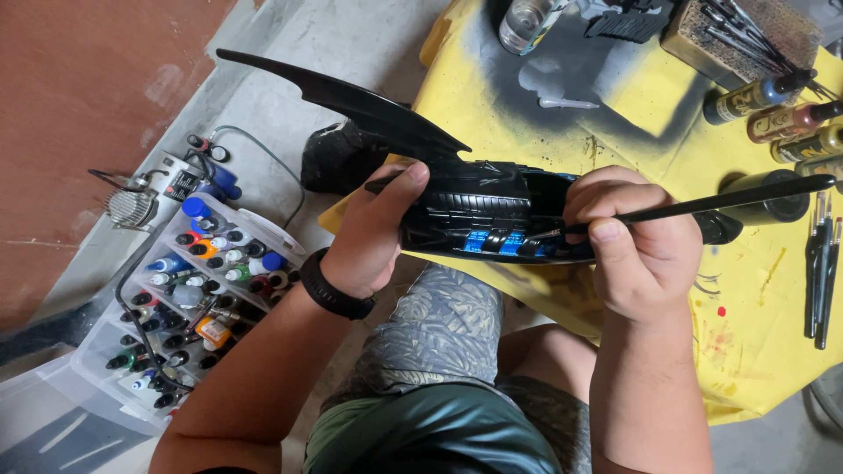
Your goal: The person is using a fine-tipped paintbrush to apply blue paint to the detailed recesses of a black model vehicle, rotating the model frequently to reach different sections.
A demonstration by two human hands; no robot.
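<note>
Both forearms are bare, with no sleeves in view. A black, smooth band of rubbery material (335,295) circles the wrist just behind the left hand (373,230); its face is turned away. The right hand (634,250) wears no ring or band. Over the lap lie grey shorts with a pale leaf pattern (443,329), and below them bunches a dark green shirt of glossy fabric (435,434).

L hand (373,233) curled; R hand (637,246) pinched shut.
</note>
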